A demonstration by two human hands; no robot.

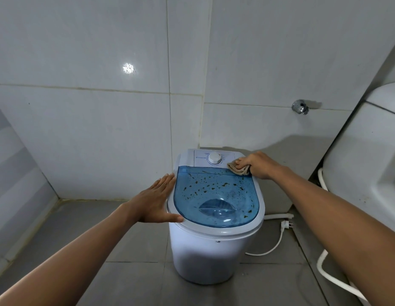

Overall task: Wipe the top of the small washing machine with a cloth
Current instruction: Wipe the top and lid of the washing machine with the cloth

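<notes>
Cloth (pixel 238 168) under right hand (pixel 257 164) on washing machine (pixel 214 250), tiled corner

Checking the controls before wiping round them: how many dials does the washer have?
1. A single white dial sits mid-panel at the back of the washer, behind the blue lid. The right hand and cloth cover the panel's right end, so another could be hidden there.

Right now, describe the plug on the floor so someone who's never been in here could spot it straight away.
Find the small washing machine with the blue lid standing against the tiled wall. On the grey floor just to its right lies a white power plug, unplugged, prongs pointing right. Its thin cord, unlike the thicker white hose nearby, curves back to the machine.
</notes>
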